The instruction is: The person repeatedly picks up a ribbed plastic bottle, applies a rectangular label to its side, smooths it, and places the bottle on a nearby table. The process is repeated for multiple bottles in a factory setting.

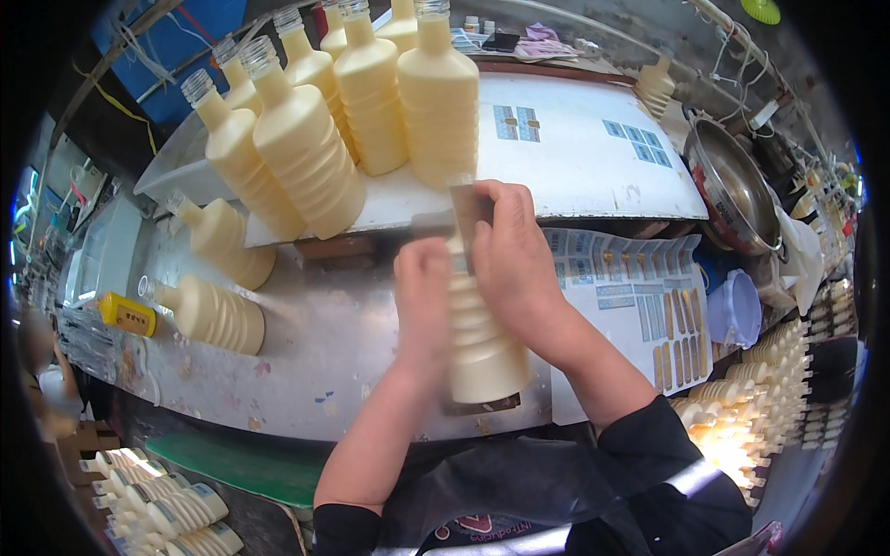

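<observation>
A cream-coloured bottle (487,357) with a ribbed body stands upright before me at the table's front edge, between my forearms. At its neck, my right hand (512,246) is closed, pinching a flat brownish-grey strip (464,208) between thumb and fingers. What the strip is made of cannot be made out. My left hand (422,278) is at the bottle's left side near the neck, fingers curled but smeared by motion. Whether it grips the bottle is unclear. Both hands partly cover the bottle's neck and shoulder.
Several cream bottles (438,102) stand on a raised white board (593,176). Two more bottles (218,315) and a small yellow bottle (128,315) are at left. Sheets of blue and gold decals (640,310) lie at right, by a metal basin (737,181) and a purple bucket (735,310).
</observation>
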Demonstrator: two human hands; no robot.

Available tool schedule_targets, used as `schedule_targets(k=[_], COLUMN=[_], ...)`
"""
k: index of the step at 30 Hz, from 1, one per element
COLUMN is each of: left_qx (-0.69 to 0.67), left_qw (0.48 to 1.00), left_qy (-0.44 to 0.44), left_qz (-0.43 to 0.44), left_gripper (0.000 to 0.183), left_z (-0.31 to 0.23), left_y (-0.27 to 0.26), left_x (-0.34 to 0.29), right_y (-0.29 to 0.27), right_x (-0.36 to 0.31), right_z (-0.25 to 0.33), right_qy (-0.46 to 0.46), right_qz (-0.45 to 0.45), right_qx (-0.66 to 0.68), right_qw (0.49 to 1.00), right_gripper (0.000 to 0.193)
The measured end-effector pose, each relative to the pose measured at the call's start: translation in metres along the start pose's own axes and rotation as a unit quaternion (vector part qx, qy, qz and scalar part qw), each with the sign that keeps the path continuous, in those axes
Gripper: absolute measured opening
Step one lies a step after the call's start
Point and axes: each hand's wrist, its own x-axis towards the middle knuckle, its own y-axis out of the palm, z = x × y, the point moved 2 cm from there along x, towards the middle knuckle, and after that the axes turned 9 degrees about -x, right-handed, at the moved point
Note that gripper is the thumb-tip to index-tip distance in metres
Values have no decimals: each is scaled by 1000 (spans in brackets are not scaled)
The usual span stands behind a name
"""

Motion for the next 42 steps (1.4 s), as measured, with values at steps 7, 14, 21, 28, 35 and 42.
schedule_targets(k=[7, 14, 21, 28, 35, 42], left_qx=[-29, -11, -15, -64, -92, 5], left_qw=[998, 997, 995, 994, 988, 998], left_qy=[-49, -71, -85, -87, -118, -19], left_qz=[11, 22, 43, 27, -30, 68], left_gripper=[32, 31, 38, 36, 38, 53], left_z=[2, -4, -2, 2, -17, -6], left_y=[-2, -5, -2, -6, 12, 2], left_x=[5, 6, 6, 3, -6, 0], right_y=[-1, 2, 12, -6, -4, 25], right_x=[-12, -10, -16, -8, 4, 9], right_z=[-53, -77, -78, -63, -7, 37], right_qy=[43, -8, 37, 31, 30, -31], right_qz=[-41, -89, -77, -83, -21, 59], right_qx=[55, 72, 129, 119, 87, -98], right_qw=[997, 993, 988, 989, 996, 993], right_gripper=[37, 38, 38, 39, 26, 26])
